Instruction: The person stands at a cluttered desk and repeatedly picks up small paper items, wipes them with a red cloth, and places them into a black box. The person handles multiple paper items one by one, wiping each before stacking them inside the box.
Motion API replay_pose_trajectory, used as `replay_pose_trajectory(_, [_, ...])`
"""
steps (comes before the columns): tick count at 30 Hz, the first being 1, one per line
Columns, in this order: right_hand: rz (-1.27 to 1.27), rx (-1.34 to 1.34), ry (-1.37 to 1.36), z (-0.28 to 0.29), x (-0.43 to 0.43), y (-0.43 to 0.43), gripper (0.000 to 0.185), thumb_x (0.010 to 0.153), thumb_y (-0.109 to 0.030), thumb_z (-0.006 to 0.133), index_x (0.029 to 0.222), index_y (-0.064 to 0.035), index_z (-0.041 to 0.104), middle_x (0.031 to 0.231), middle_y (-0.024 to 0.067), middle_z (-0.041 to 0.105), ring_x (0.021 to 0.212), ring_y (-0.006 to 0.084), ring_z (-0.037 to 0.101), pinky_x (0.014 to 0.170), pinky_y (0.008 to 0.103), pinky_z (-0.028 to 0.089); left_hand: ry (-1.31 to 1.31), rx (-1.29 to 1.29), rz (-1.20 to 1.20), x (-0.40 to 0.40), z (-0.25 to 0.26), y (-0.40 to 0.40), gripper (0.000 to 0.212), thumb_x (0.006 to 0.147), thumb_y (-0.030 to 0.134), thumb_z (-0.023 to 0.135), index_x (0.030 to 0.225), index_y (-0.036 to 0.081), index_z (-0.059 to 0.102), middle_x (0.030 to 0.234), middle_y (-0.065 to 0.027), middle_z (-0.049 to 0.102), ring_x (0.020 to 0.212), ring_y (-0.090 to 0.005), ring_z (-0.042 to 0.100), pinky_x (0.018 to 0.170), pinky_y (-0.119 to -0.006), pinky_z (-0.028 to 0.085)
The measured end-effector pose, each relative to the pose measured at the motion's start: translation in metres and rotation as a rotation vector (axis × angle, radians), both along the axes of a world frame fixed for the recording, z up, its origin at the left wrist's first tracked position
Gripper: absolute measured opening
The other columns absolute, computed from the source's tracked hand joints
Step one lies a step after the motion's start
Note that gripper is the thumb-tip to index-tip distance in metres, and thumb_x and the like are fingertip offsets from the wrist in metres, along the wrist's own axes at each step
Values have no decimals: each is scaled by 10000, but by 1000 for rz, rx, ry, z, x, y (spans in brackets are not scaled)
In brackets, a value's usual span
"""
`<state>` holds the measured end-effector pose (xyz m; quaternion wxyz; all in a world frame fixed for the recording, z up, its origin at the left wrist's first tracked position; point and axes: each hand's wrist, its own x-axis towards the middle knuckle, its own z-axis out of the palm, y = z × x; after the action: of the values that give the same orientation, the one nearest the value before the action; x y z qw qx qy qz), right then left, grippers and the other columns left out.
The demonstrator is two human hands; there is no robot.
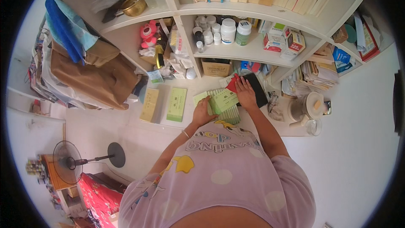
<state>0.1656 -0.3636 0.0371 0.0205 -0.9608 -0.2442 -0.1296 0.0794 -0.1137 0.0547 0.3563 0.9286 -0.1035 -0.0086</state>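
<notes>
My left hand (pixel 202 112) grips the left end of a green paper booklet (pixel 225 100) that bears writing. Beneath that booklet, several similar green booklets (pixel 232 116) lie fanned out on the white desk. My right hand (pixel 246 94) is laid over a piece of red cloth (pixel 232 85) by the booklet's upper right end, its fingers pointing away from me. A flat black case or folder (pixel 258 90) lies under and beside that hand. To the left are another green booklet (pixel 176 104) and a tan booklet stack (pixel 149 105).
White shelves (pixel 253 52) with bottles, boxes and books rise behind the desk. On the right stand a lidded pitcher (pixel 305 106), a drinking glass (pixel 314 127) and a paper stack (pixel 318 77). A brown cloth (pixel 85 72) covers a rack at left, with a fan (pixel 68 162) below it.
</notes>
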Motion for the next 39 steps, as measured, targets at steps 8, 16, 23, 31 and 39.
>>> replay_pose_trajectory(8, [73, 140, 61, 14, -72, -56, 366, 840, -77, 551, 1200, -29, 600, 1273, 118, 597, 1240, 252, 520, 1052, 375, 401, 40, -1, 14, -2, 0, 0, 980, 600, 261, 869, 1379, 14, 328, 1293, -220, 495, 1201, -392, 463, 1023, -427, 400])
replay_pose_trajectory(16, [-256, 582, 230, 35, -49, -9, 378, 861, -145, 577, 1234, -91, 601, 1200, 110, 641, 1134, 254, 601, 932, 341, 497, 29, -120, -1, -5, -7, 3, 1104, 614, 220, 862, 1464, 8, 191, 1344, -188, 483, 1228, -384, 447, 1033, -422, 397])
replay_pose_trajectory(23, [341, 188, 255, 3, -37, 65, 440, 920, -201, 494, 1344, -85, 500, 1456, 105, 424, 1311, 257, 446, 1056, 373, 400, 39, -197, 30, -4, 6, -1, 1221, 595, 170, 862, 1492, -1, 52, 1427, -225, 384, 1274, -404, 409, 1051, -423, 387])
replay_pose_trajectory(31, [616, 182, 398, 22, -65, 36, 427, 905, -198, 555, 1311, -68, 527, 1422, 71, 475, 1336, 200, 417, 1124, 370, 315, -28, -244, 14, -5, -5, 1, 1203, 583, 154, 865, 1487, -7, 87, 1414, -253, 376, 1287, -409, 393, 1056, -429, 382])
replay_pose_trajectory(39, [173, 264, 157, 13, -65, -28, 365, 889, -165, 590, 1241, -68, 592, 1362, 105, 534, 1256, 228, 510, 1073, 383, 383, 13, -9, -12, 0, 3, 0, 884, 618, 258, 848, 1350, 9, 419, 1314, -228, 480, 1223, -380, 451, 1044, -428, 388])
